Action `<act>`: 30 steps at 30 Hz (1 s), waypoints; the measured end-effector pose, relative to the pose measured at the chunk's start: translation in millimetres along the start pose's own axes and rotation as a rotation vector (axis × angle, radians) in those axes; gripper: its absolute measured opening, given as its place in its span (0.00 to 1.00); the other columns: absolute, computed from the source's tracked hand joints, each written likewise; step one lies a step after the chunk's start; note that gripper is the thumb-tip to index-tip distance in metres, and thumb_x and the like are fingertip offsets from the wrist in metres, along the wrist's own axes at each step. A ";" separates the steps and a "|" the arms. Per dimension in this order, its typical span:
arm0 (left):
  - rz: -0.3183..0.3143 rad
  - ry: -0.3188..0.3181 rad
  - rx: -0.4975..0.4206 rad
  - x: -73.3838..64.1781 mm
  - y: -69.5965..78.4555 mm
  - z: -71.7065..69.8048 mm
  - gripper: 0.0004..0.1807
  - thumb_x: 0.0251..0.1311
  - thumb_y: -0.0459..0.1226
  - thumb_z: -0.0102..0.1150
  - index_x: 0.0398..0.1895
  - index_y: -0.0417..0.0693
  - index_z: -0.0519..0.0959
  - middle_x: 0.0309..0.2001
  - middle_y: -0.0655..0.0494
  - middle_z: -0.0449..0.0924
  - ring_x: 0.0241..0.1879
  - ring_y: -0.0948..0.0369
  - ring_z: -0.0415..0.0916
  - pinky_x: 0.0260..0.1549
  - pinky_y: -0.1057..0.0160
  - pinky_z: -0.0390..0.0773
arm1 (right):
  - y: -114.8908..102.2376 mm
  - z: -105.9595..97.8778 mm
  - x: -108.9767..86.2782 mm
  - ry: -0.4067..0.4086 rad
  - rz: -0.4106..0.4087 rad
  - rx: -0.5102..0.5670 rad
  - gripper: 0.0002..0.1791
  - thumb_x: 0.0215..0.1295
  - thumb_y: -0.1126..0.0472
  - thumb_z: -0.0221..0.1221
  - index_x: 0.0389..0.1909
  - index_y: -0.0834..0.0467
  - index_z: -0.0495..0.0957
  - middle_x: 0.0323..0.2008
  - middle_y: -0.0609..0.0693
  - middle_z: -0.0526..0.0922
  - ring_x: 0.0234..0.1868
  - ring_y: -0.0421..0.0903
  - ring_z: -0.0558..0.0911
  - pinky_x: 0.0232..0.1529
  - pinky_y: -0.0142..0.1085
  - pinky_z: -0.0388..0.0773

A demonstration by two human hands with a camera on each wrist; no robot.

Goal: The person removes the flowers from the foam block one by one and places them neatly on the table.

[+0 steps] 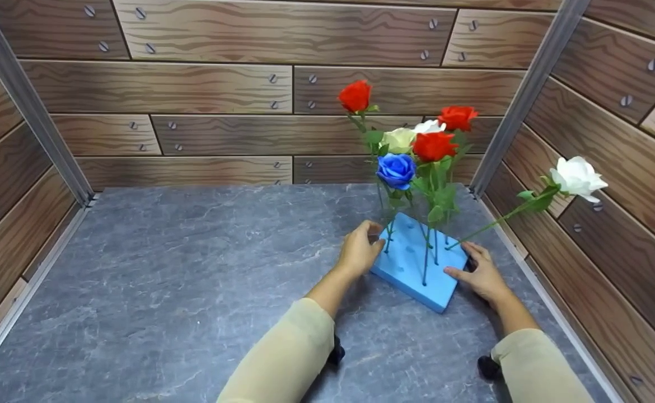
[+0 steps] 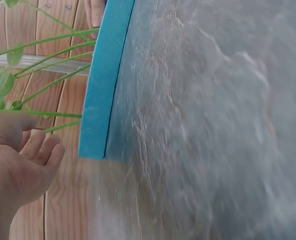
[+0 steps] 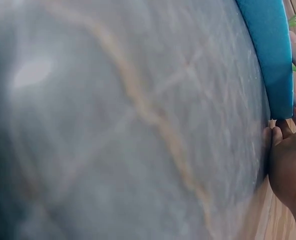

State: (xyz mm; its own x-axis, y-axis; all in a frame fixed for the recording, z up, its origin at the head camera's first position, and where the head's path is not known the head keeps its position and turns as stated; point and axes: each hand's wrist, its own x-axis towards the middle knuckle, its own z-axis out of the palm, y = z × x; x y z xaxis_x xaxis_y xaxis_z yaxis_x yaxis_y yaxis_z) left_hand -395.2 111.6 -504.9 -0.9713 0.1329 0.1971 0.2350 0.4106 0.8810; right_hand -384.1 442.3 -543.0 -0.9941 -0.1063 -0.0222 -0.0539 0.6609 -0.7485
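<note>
Sleeves nearest, your right hand grips the blue block; your left hand curves loosely beside it, contact unclear. You're likely positioning it; next, steady both sides.

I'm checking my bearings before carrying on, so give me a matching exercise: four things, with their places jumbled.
Things
1. Blue rose
2. Lone white rose
3. Block
4. Right hand

Places, head view
A. lying on the table
B. at the block's right edge
C. just below the cream rose
D. leaning right, apart from the other roses

Pairs: 1-C; 2-D; 3-A; 4-B
</note>
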 end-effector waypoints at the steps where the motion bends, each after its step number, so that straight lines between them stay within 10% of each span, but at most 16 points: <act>1: -0.001 -0.001 -0.009 1.0 0.4 0.7 0.14 0.76 0.34 0.64 0.61 0.45 0.81 0.63 0.47 0.86 0.64 0.51 0.85 0.61 0.58 0.87 | -1.2 0.1 0.8 -0.004 0.002 0.004 0.56 0.73 0.48 0.70 0.87 0.64 0.47 0.86 0.70 0.40 0.86 0.77 0.43 0.83 0.74 0.50; 10: 0.034 0.032 0.019 2.5 -1.0 10.0 0.19 0.78 0.33 0.61 0.69 0.41 0.78 0.63 0.48 0.88 0.61 0.51 0.88 0.58 0.60 0.89 | -4.1 0.2 5.5 -0.039 0.005 0.014 0.58 0.73 0.47 0.70 0.88 0.63 0.44 0.87 0.68 0.39 0.86 0.77 0.42 0.82 0.74 0.52; 30: 0.147 0.107 0.054 6.8 1.0 19.2 0.05 0.74 0.33 0.66 0.49 0.44 0.87 0.49 0.48 0.94 0.51 0.54 0.93 0.46 0.66 0.90 | -1.3 1.5 0.8 -0.007 0.022 0.014 0.58 0.72 0.46 0.71 0.88 0.63 0.46 0.86 0.69 0.40 0.86 0.77 0.42 0.83 0.73 0.49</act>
State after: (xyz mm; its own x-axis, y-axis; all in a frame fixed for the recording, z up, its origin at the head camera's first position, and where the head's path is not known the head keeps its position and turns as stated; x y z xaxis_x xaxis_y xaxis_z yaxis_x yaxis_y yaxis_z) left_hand -400.9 130.3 -511.0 -0.9239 0.0995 0.3696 0.3738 0.4418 0.8155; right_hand -384.7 440.2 -543.0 -0.9943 -0.0969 -0.0439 -0.0302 0.6525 -0.7572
